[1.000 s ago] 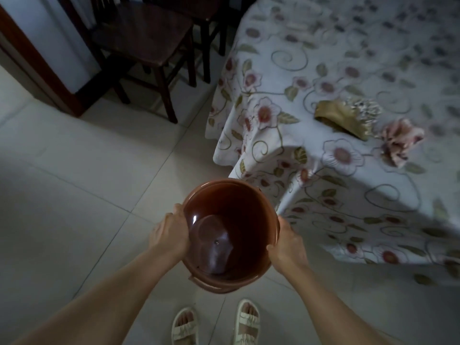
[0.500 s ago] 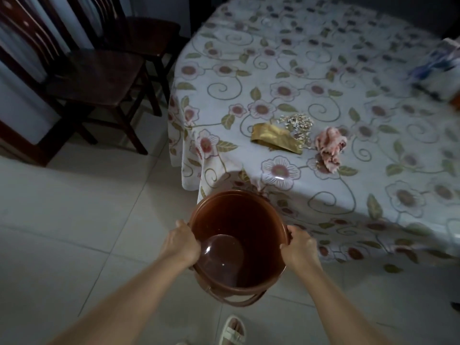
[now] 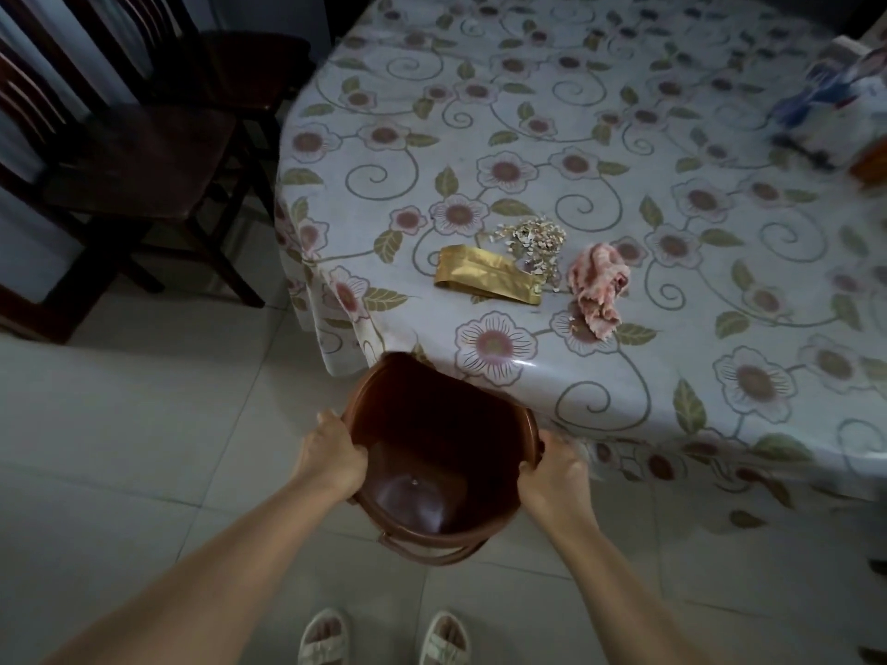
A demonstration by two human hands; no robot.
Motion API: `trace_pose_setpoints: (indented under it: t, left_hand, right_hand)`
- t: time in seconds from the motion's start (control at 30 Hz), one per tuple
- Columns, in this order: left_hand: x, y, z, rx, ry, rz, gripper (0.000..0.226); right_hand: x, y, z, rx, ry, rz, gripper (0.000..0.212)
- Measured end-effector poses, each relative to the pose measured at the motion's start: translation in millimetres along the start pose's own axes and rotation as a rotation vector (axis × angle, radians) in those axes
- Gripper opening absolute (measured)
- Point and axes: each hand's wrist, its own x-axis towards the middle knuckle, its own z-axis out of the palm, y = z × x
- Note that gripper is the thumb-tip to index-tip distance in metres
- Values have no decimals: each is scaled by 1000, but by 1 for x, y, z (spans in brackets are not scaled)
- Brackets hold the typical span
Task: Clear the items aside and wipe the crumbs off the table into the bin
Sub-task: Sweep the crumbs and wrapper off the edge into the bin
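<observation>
While both hands grip the bin, the scene reads as follows.
Left hand: the left hand (image 3: 333, 455) curls its fingers over the bin's rim on its own side, holding it.
Right hand: the right hand (image 3: 552, 472) clasps the opposite rim, fingers wrapped round the edge.
Bin: the brown bin (image 3: 441, 453) hangs between the two hands, its mouth turned up toward the camera, its far rim tucked under the table's edge; a loop handle droops from its near side.
Table: the table (image 3: 624, 151), under a flowered cloth, spreads beyond the hands and to the right.
Crumbs: a pile of pale crumbs (image 3: 530, 237) lies on the cloth, beyond the hands.
Gold packet: a flat gold packet (image 3: 487, 276) lies just beside the crumbs, on their near side.
Pink cloth: a crumpled pink cloth (image 3: 597, 288) lies right of the crumbs, beyond the right hand.
Chairs: dark wooden chairs (image 3: 134, 156) stand beyond the left hand, well apart from it.
Feet: sandalled feet (image 3: 384, 638) stand on the tiled floor, nearer the viewer than the hands.
</observation>
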Motion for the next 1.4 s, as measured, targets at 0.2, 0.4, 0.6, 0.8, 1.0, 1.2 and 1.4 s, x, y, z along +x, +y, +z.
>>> trace_pose_setpoints:
  t: [0.2,0.4,0.6,0.8,1.0,1.2,1.4]
  left_hand:
    - [11,4,-11,2,-30,39,26]
    - [22,7,-23,29,-106,86,21]
    - [26,12,-24,64,-152,109,20]
    - [31,11,-18,78,-126,89,23]
    - [33,19,-17,205,-101,55,22]
    - [33,29,-25,254,-116,13,21]
    - [35,31,-30,253,-137,13,19]
  right_hand:
    - [-11,-10,-11,-11,170,15,18]
    - [-19,-35,-29,70,379,-30,14]
    - [10,-57,-72,139,475,-11,29]
    - [82,-78,-114,181,488,-7,44]
    - [147,-77,-101,113,290,-247,39]
    - [211,-66,-113,60,396,-201,17]
    - [243,-89,-112,-84,417,-76,46]
